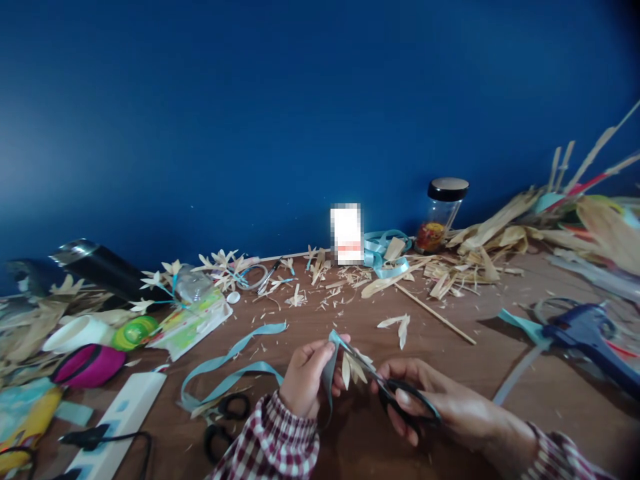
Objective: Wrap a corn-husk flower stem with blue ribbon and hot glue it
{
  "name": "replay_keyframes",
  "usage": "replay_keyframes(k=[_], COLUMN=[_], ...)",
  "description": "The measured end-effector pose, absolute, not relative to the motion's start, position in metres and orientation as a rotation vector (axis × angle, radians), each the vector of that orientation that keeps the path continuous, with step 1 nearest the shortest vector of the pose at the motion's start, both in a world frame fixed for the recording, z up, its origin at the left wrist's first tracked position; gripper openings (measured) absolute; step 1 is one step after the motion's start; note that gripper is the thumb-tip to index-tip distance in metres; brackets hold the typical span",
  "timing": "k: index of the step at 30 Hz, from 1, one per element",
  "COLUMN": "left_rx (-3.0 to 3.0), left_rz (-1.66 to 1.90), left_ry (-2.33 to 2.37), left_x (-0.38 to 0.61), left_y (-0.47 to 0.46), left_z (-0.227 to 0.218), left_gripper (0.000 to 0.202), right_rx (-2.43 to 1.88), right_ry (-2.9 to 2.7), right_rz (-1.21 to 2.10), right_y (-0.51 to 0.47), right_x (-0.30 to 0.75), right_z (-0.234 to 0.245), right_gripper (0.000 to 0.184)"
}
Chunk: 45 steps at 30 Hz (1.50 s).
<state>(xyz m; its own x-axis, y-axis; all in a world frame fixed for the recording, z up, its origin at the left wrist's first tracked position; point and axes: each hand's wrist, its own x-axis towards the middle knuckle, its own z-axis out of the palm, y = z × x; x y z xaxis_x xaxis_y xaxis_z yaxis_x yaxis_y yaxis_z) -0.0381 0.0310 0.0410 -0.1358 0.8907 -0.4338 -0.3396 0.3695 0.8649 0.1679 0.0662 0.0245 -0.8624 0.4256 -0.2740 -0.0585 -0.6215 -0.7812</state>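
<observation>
My left hand [304,381] pinches a light blue ribbon [329,368] between thumb and fingers. A pale dried-husk flower [353,372] hangs by its fingertips, petals downward; what holds its stem is hidden. Scissors [414,404] with black handles are in my right hand [450,397], fingers through the loops. Their blades point up and left and reach the ribbon near my left thumb; whether they are cutting it I cannot tell. A loose length of blue ribbon [210,367] curls on the table left of my left hand.
A second pair of black-handled scissors [217,437] lies near my left sleeve. At left are a white power strip [127,413] and a black flask [100,270]. A blue glue gun [583,330] lies at right. Husk scraps [450,273], a stick [435,313] and a lidded jar [441,217] stand behind.
</observation>
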Motion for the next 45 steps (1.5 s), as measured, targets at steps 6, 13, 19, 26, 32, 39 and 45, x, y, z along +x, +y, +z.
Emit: replay_keyframes(k=[6, 13, 19, 26, 32, 39, 45], left_rx=[0.55, 0.524, 0.482, 0.39, 0.367, 0.381, 0.386], left_rz=[1.141, 1.119, 1.155, 1.242, 1.228, 1.249, 1.256], left_ry=[1.324, 1.286, 1.26, 1.179, 1.102, 1.052, 1.041], left_x=[-0.036, -0.029, -0.027, -0.024, -0.023, -0.023, -0.022], left_y=[0.031, 0.029, 0.029, 0.029, 0.028, 0.031, 0.029], left_z=[0.042, 0.04, 0.033, 0.027, 0.028, 0.032, 0.024], left_gripper=[0.047, 0.05, 0.045, 0.047, 0.044, 0.046, 0.04], right_rx=[-0.602, -0.63, -0.668, -0.677, -0.672, -0.63, -0.618], right_ry=[-1.196, -1.273, -1.254, -1.188, -1.181, -1.16, -1.121], right_rz=[2.531, 2.485, 2.484, 2.486, 2.468, 2.471, 2.476], right_y=[0.067, 0.066, 0.066, 0.067, 0.067, 0.067, 0.067], right_x=[0.169, 0.167, 0.166, 0.167, 0.168, 0.168, 0.167], right_z=[0.024, 0.021, 0.022, 0.02, 0.021, 0.021, 0.023], right_gripper=[0.045, 0.046, 0.045, 0.045, 0.044, 0.042, 0.038])
